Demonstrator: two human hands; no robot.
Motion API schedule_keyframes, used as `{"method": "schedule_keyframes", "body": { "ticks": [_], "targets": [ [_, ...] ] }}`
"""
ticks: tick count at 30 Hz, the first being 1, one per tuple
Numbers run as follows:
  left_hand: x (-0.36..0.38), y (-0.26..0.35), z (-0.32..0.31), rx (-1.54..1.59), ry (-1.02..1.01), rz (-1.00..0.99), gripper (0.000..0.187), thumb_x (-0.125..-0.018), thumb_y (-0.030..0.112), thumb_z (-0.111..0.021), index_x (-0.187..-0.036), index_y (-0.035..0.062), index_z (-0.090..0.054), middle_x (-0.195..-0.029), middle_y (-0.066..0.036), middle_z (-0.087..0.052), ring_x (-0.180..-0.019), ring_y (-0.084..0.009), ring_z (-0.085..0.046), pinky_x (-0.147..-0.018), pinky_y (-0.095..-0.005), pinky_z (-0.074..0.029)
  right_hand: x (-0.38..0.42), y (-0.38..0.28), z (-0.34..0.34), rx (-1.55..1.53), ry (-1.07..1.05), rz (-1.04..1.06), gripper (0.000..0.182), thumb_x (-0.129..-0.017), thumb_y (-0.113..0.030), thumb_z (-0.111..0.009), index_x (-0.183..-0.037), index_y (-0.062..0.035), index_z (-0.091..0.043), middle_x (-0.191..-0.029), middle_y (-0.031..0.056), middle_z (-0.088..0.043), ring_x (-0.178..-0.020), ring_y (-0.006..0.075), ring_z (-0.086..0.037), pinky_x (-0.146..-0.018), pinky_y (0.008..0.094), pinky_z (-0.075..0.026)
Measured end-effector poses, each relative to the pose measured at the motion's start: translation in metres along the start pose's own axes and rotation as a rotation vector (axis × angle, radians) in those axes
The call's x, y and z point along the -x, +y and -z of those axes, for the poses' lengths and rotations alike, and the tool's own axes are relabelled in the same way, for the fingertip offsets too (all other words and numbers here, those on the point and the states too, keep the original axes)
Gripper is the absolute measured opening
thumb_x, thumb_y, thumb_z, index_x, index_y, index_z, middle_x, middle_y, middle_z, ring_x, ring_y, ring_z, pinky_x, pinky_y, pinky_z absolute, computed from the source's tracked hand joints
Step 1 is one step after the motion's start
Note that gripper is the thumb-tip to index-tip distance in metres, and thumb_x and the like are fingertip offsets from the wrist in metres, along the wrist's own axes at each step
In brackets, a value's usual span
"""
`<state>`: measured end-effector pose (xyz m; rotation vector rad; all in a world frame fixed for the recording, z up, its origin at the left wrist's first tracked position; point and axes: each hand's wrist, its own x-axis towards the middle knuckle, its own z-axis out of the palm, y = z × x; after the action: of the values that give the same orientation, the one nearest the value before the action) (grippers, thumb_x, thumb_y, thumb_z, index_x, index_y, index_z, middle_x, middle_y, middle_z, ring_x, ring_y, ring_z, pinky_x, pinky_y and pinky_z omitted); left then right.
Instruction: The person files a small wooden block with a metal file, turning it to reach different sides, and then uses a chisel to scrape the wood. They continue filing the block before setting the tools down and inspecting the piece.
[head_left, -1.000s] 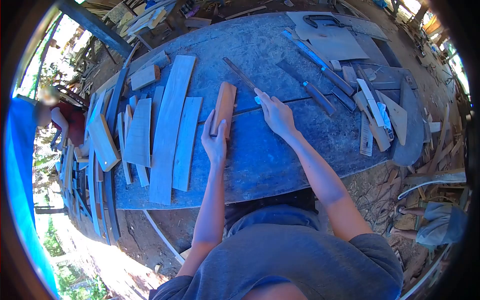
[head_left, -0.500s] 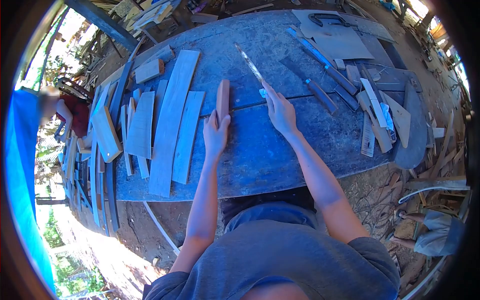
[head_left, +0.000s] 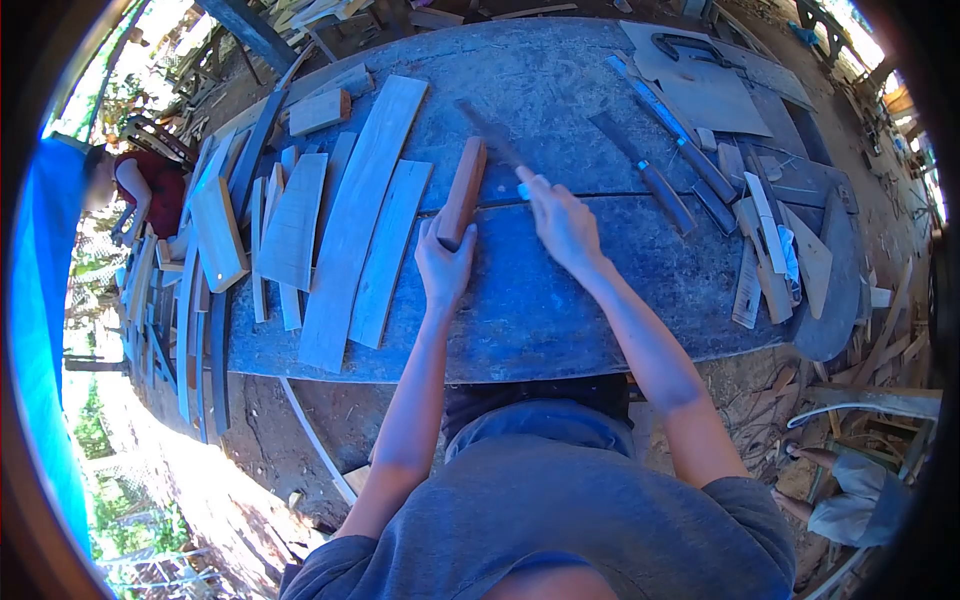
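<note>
My left hand [head_left: 444,265] grips the lower end of a reddish-brown wood block [head_left: 465,190], which points away from me over the blue worktable [head_left: 560,330]. In my right hand [head_left: 566,228] is a long narrow-bladed tool [head_left: 489,134], its handle mostly hidden by my fingers. A pale collar shows at the front of that grip. The blade slants up and left, blurred, and its far part passes just above the block's upper end in this view. To the right of it lies another long-bladed tool [head_left: 664,192] with a dark handle and pale collar.
Pale boards [head_left: 365,215] and several offcuts cover the table's left side. At the right lie a handsaw [head_left: 828,290], thin wood pieces [head_left: 762,225] and a blue-edged tool [head_left: 655,110]. A C-clamp [head_left: 690,46] rests at the back. People are at the far left and lower right.
The wood block has tilted to the right in my left hand. My right hand has turned, with the blade swinging lower and left toward the block. The whole view has shifted slightly.
</note>
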<state>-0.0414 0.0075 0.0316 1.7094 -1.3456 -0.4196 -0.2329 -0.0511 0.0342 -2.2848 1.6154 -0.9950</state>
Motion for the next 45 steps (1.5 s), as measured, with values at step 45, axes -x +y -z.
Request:
{"method": "schedule_keyframes", "body": {
  "ticks": [45],
  "targets": [
    [0.011, 0.002, -0.008, 0.134, 0.055, -0.062, 0.034, -0.079, 0.016, -0.074, -0.106, -0.0039, -0.067, -0.085, -0.012, -0.057, -0.077, -0.0252, -0.061, -0.072, -0.0369, -0.049, -0.054, -0.025, -0.013, 0.052, -0.237, -0.075, 0.046, -0.095, -0.017, -0.043, -0.141, -0.0202, -0.045, -0.104, 0.0186, -0.065, -0.088, 0.0395, -0.066, -0.077, 0.048, -0.054]
  ]
}}
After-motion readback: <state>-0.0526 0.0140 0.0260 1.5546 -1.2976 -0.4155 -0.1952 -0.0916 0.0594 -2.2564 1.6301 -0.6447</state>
